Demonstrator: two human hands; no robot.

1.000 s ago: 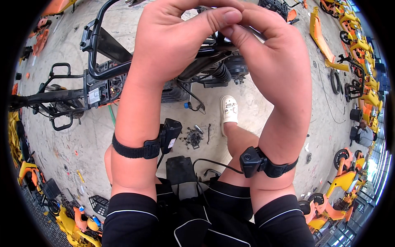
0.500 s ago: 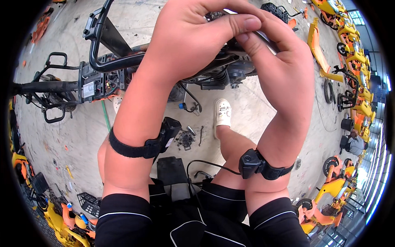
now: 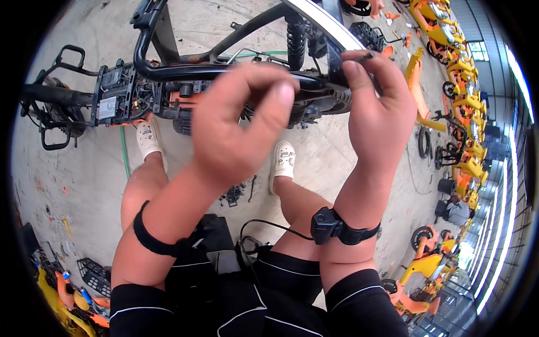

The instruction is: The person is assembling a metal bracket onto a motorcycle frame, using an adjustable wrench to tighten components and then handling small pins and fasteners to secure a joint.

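Note:
My left hand point(image 3: 238, 121) is raised in front of the black tubular frame point(image 3: 185, 72) of a stripped scooter. Its thumb and index finger curl together in a pinch, and I cannot make out anything between them. Farther right, my right hand point(image 3: 382, 104) has thumb and fingers closed on a thin dark rod point(image 3: 366, 57), whose tip pokes out; the rest is hidden in the grip. This hand is close to a dark upright bracket point(image 3: 336, 62) on the frame. A coil shock absorber point(image 3: 296, 45) stands between the hands, beyond them.
Exposed wiring and boxes point(image 3: 118, 92) fill the frame's left part. Small black parts point(image 3: 232, 195) lie on the concrete floor near my shoe point(image 3: 283, 159). A loose tyre point(image 3: 424, 142), an orange panel point(image 3: 415, 78) and rows of yellow scooters point(image 3: 469, 106) are to the right. A person point(image 3: 457, 210) sits there.
My hands were together over the frame and have come apart. The left has moved down and away; the right stays up at the right. The view has shifted, showing more of the frame.

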